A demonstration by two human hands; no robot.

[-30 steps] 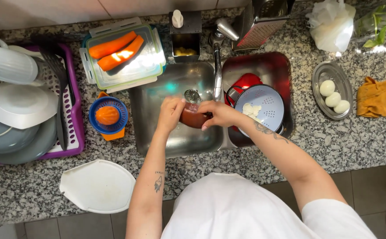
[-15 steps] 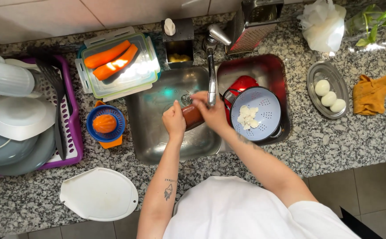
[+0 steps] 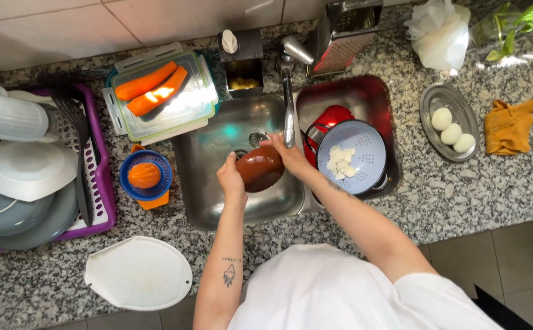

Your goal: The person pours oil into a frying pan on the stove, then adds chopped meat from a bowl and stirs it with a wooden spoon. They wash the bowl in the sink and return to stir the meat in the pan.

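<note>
Glossy brown bowl (image 3: 260,170), perhaps ceramic, in a brushed-metal sink (image 3: 217,183).

This is looking like a home kitchen: a speckled granite counter (image 3: 474,195) is running along a tiled wall (image 3: 95,24), with a steel double sink (image 3: 217,201) and tap (image 3: 289,91) set into it. A purple dish rack (image 3: 104,189) is holding plates, a box grater (image 3: 346,30) is standing by, and boiled eggs (image 3: 451,133) (three, peeled) are sitting on a small tray

1 head-mounted view; looks straight down from above the person's shoulders onto the sink (image 3: 242,201) and granite table (image 3: 462,189); moderate range; wall tiles at top edge.
</note>
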